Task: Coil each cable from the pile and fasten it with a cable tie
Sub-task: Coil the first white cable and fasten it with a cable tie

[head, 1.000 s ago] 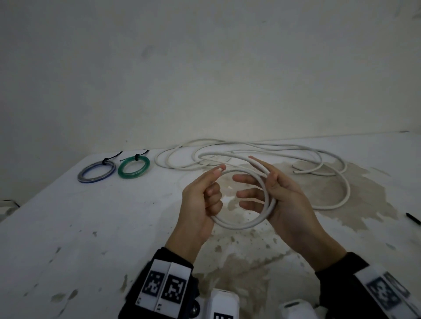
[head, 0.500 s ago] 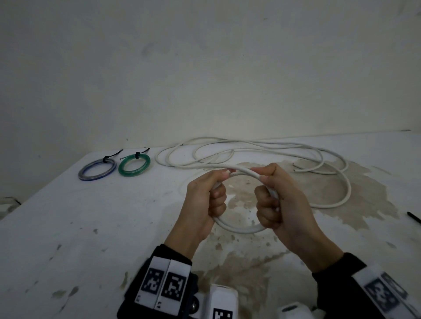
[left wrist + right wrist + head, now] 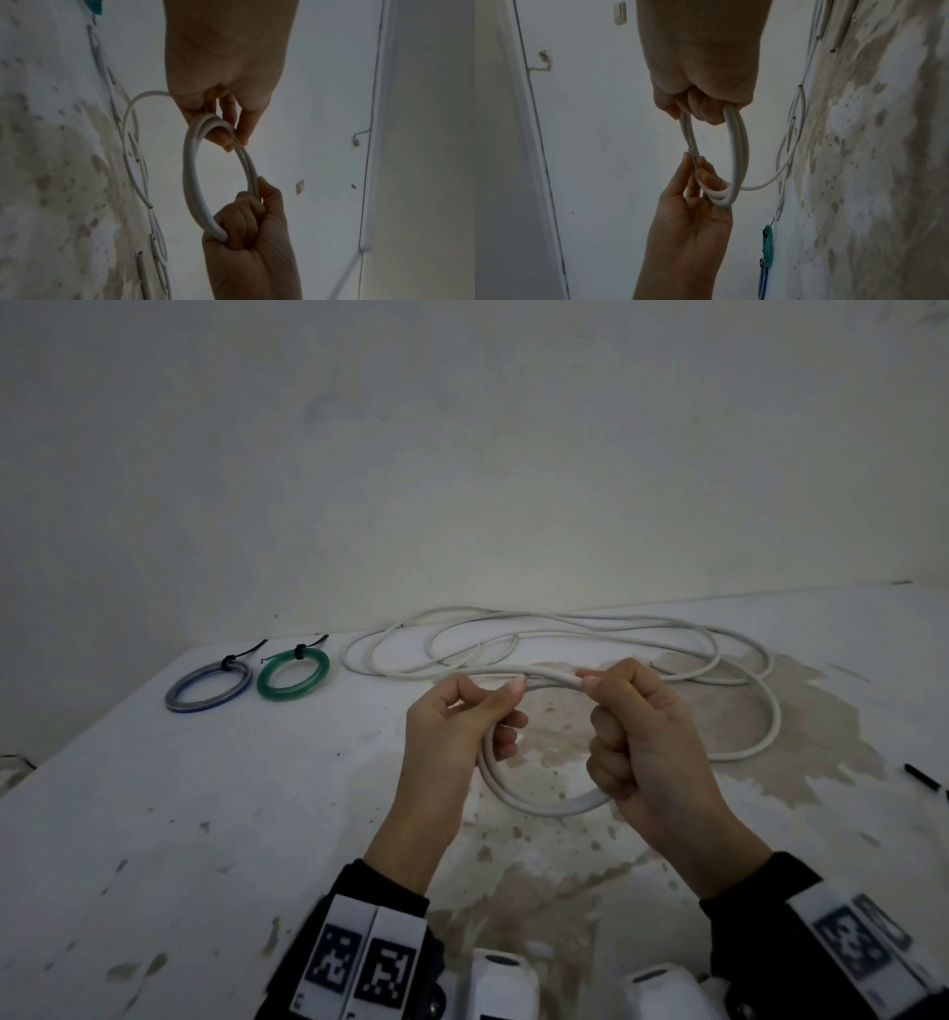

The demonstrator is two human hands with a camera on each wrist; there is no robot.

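Dim, flat light; soft, wide-angle bending

Right hand [image 3: 648, 737] fingers [image 3: 608, 726] closed from open onto white cable [image 3: 544, 806] coil.

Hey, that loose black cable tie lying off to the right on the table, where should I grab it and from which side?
Only one end of the black cable tie shows at the frame's right edge, lying flat on the table. Probably pinch that near end from above with the right hand, which is closer but now grips the white cable coil.
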